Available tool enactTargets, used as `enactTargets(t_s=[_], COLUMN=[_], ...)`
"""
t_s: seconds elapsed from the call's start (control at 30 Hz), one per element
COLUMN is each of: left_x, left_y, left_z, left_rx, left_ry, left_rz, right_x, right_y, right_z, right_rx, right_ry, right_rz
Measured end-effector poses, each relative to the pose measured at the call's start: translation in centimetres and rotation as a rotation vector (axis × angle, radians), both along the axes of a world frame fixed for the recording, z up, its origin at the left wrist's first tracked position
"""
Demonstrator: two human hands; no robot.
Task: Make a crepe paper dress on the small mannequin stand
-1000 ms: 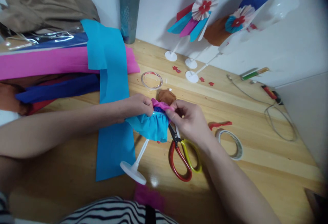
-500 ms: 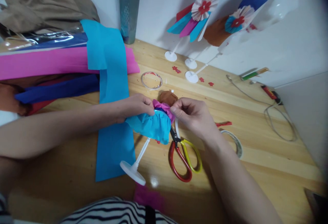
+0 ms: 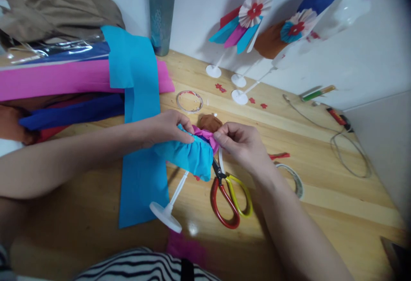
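My left hand [image 3: 176,127] pinches the gathered top edge of a blue ruffled strip of crepe paper [image 3: 188,154]. My right hand [image 3: 236,140] is closed at the magenta ruffle [image 3: 209,137], thumb and forefinger pressed together on its right side. Both ruffles surround a figure on a white stand [image 3: 165,216] that leans over the table, with a brown rounded piece [image 3: 210,122] at its far end. A narrow white strip [image 3: 220,159] hangs below my right fingers. Scissors [image 3: 229,199] with red and yellow handles lie just beneath.
A long blue paper strip [image 3: 141,191] and magenta paper [image 3: 64,75] lie on the left. Finished-looking decorations on white stands [image 3: 239,97] lean by the wall. A tape roll [image 3: 293,178], a clear ring [image 3: 189,101] and a cable [image 3: 340,156] rest on the table.
My left hand has risen slightly and its fingers have shifted along the blue ruffle, whose left part is pulled up. My right hand stays nearly where it was.
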State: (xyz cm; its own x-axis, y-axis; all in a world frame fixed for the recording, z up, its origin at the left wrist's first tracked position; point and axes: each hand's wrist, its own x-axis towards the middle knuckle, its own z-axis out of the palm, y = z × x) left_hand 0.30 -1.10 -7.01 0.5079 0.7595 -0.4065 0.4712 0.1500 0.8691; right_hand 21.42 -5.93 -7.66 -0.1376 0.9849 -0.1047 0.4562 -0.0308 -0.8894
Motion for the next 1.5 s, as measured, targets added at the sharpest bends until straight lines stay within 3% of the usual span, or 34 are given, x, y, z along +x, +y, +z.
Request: enactTargets(t_s=[0.2,0.47,0.87,1.17,1.5], left_x=[0.1,1.0,1.2,1.4,1.2], left_y=[0.0,-0.2,-1.0,-0.9,-0.3], left_z=[-0.4,-0.7,-1.6,-1.2,-1.3], left_rx=[-0.083,0.219,0.452,0.232,0.225], left_ry=[-0.015,-0.019,0.046,0.001,0.051], left_rz=[0.029,-0.098,-0.077,-0.028,-0.006], right_x=[0.0,-0.5,-0.8,-0.7,-0.9], right_y=[0.0,-0.4,-0.3,-0.3,-0.5], right_z=[-0.2,-0.2,-0.2,-0.5,-0.3], right_rx=[-0.008,-0.046,-0.092,-0.119,-0.113], right_ry=[0.027,0.137,0.223,0.257,0.282], right_rz=[-0.001,-0.038,-0.111,-0.121,-0.063])
